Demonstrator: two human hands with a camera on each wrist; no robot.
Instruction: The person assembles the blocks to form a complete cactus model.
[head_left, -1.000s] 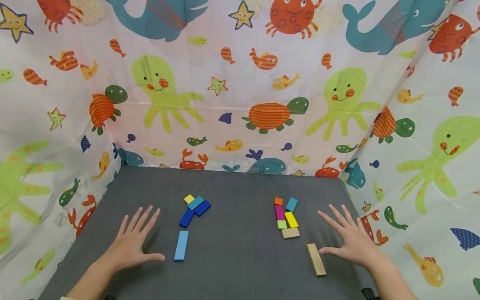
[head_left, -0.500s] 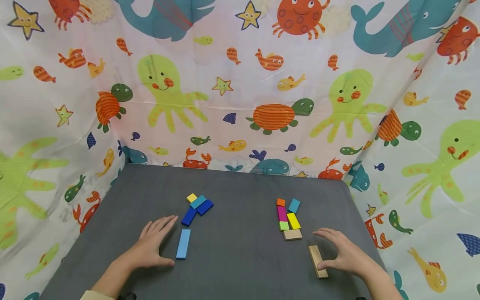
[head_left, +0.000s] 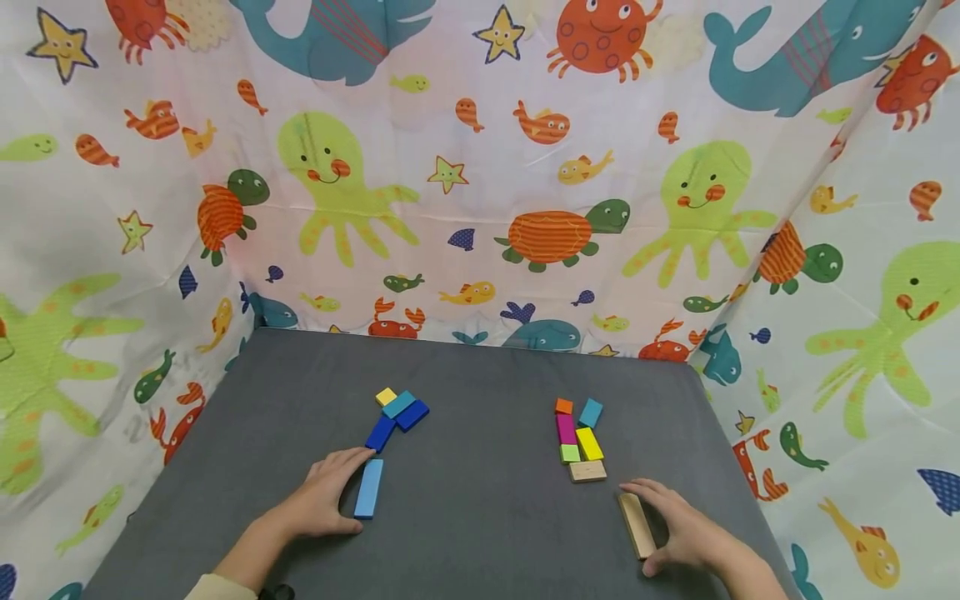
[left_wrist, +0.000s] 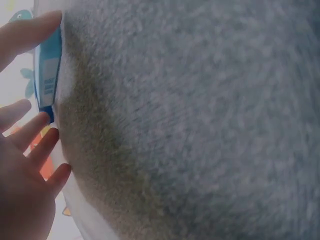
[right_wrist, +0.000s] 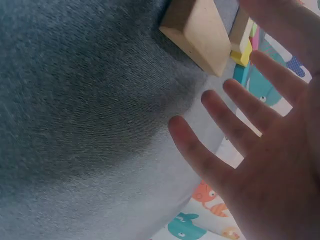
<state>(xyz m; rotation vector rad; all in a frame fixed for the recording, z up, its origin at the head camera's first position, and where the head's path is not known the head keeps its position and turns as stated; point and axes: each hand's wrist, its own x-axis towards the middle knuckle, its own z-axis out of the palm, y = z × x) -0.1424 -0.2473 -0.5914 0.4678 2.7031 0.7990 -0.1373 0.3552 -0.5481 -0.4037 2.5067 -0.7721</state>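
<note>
Left hand [head_left: 322,500] is over left part of grey tabletop [head_left: 480,517], fingers apart from thumb, framing the light blue blk [head_left: 368,490]: thumb by its near end, fingertips by its far end, close to the dark blue blk [head_left: 380,434]. Can't tell if it touches. Right hand [head_left: 686,525], over right part, is spread likewise around the long wooden blk [head_left: 636,525], thumb by near end, index by far end; contact unclear too. Other right fingers stretch out, separate. Hands well apart from each other.

Both long blks lie flat, each on near side of a group. Left group: dark blue blk nearest, then second dark blue blk [head_left: 412,415] to right, teal blk [head_left: 400,404], small yellow blk [head_left: 386,397] at far left. Right group: short wooden blk [head_left: 588,472] nearest, lime blk [head_left: 569,453] & tall yellow blk [head_left: 590,444] just beyond, magenta blk [head_left: 566,429] past lime, orange blk [head_left: 564,406] at far left, cyan blk [head_left: 591,413] far right. Cloth w/ sea animals [head_left: 480,142] hangs far, left & right
</note>
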